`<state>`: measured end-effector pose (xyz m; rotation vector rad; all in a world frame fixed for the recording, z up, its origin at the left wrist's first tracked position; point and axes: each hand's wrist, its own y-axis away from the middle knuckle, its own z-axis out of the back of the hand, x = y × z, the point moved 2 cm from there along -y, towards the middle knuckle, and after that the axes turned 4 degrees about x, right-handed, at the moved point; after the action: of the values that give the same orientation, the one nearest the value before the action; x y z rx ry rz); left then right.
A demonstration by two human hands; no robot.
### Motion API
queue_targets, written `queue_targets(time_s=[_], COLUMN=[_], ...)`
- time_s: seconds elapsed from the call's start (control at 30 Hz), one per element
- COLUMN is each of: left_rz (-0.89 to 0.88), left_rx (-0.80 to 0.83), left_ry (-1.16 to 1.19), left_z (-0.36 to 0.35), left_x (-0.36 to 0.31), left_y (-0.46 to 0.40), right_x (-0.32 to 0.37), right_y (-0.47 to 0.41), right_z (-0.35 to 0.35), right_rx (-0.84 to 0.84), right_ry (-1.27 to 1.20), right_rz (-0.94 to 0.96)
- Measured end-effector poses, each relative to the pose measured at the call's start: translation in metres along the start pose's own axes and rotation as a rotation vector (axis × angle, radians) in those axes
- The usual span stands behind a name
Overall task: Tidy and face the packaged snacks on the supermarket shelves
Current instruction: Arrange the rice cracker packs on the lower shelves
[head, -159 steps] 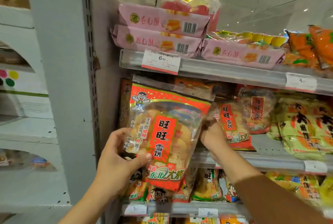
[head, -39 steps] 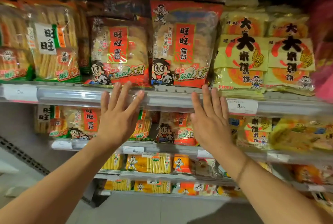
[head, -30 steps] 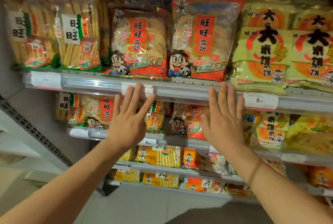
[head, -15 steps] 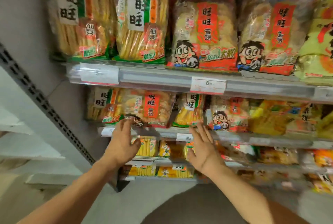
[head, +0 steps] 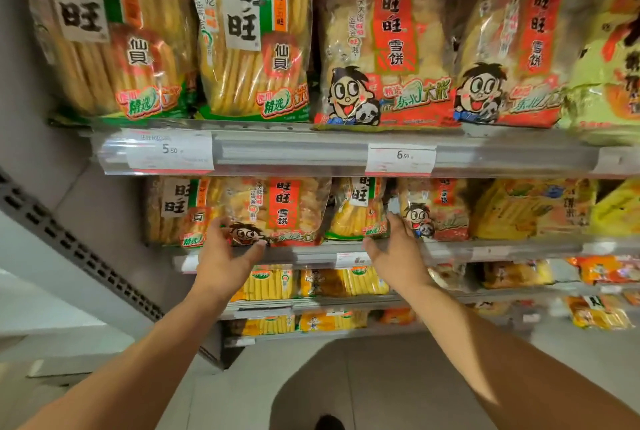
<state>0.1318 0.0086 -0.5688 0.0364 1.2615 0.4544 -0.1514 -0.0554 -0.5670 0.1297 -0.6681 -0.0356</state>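
Observation:
On the second shelf a red-labelled rice cracker bag leans tilted over a green-labelled cracker bag at the far left. My left hand grips the red bag's lower left corner, thumb under its bottom edge. My right hand is spread, with fingertips touching the right edge of a small green-labelled bag; its thumb points left below that bag. A second red bag stands just right of those fingers.
The shelf above carries large green-labelled and red-labelled cracker bags standing faced, with price tags on its rail. Yellow packs fill the right. Lower shelves hold small yellow packs. A grey upright bounds the left.
My view and both hands dropped from the upper shelf rail to the second shelf. My left hand has taken hold of the tilted red bag; my right hand reached the small green-labelled bag.

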Motion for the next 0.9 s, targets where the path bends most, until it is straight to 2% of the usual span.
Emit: queue_targets(time_s=[0.1, 0.23, 0.5, 0.7, 0.83, 0.9], left_rz=[-0.030, -0.052, -0.129, -0.165, -0.199, -0.202], left_rx=[-0.036, -0.060, -0.087, -0.092, -0.134, -0.101], left_ry=[-0.031, -0.116, -0.053, -0.081, -0.096, -0.068], left_z=[0.001, 0.000, -0.012, -0.004, 0.005, 0.011], left_x=[-0.008, -0.016, -0.026, -0.037, -0.046, -0.045], left_y=[-0.006, -0.014, -0.026, -0.025, -0.015, -0.009], right_x=[0.000, 0.003, 0.012, 0.002, -0.010, -0.014], right_y=[-0.015, -0.033, -0.057, -0.059, -0.060, -0.058], right_z=[0.003, 0.003, 0.002, 0.003, 0.006, 0.007], right_rx=[0.020, 0.071, 0.073, -0.015, 0.035, 0.025], right_ry=[-0.109, -0.101, -0.014, -0.208, -0.420, -0.454], right_rz=[-0.091, -0.187, -0.153, -0.093, -0.053, -0.017])
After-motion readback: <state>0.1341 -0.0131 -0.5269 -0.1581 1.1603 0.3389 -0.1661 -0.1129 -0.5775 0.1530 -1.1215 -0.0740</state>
